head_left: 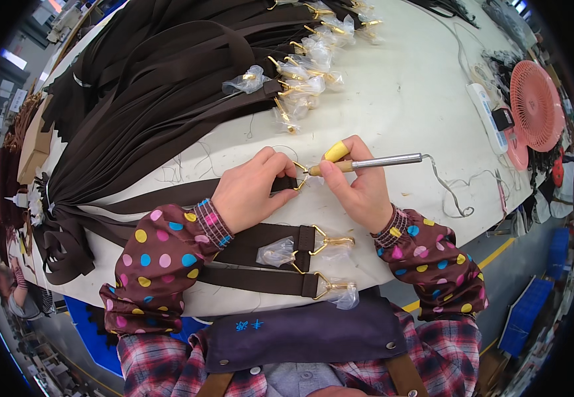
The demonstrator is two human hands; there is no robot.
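My left hand grips the end of a dark brown strap, beside a gold metal hook. My right hand, yellow wrapping on a finger, holds a pen-like tool with a wooden grip, silver barrel and cord, its tip at the gold metal. Below lie more strap ends with gold hardware in clear plastic bags. A large heap of brown straps fills the upper left, many gold clasps bagged at its edge.
The pale table holds loose threads, a power strip, scissors and a pink fan at right. A cardboard box sits far left. Another person is at lower left. Blue crates stand on the floor at right.
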